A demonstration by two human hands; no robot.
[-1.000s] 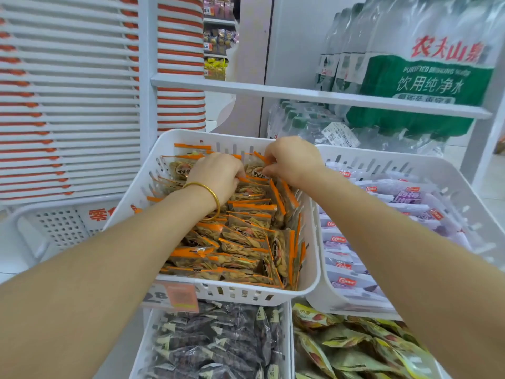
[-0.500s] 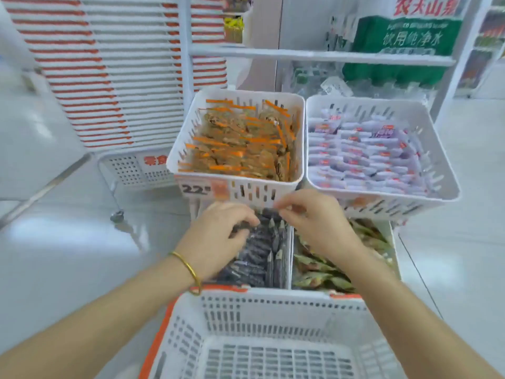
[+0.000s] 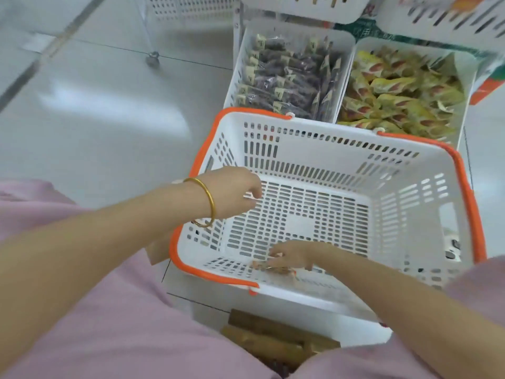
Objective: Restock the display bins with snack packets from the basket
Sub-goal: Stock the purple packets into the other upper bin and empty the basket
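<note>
The white basket with an orange rim (image 3: 341, 149) sits in front of me, almost bare inside. My right hand (image 3: 296, 255) reaches down to its near left corner, where its fingertips pinch a small orange-brown snack packet (image 3: 262, 266) lying on the basket floor. My left hand (image 3: 232, 192), with a gold bangle on the wrist, hovers over the basket's left rim with loosely curled fingers and holds nothing. Beyond the basket stand two low display bins, one with dark packets (image 3: 287, 75) and one with yellow-green packets (image 3: 396, 91).
The undersides of two upper white bins (image 3: 306, 9) run along the top edge. A rack's caster wheel (image 3: 152, 59) stands on the grey tiled floor at the left. Brown cardboard (image 3: 273, 337) lies under the basket's near edge, between my pink-clothed legs.
My view has tilted down from the upper bins to the basket. Both hands have come back from the bins, and my right hand has gone down into the basket onto a packet.
</note>
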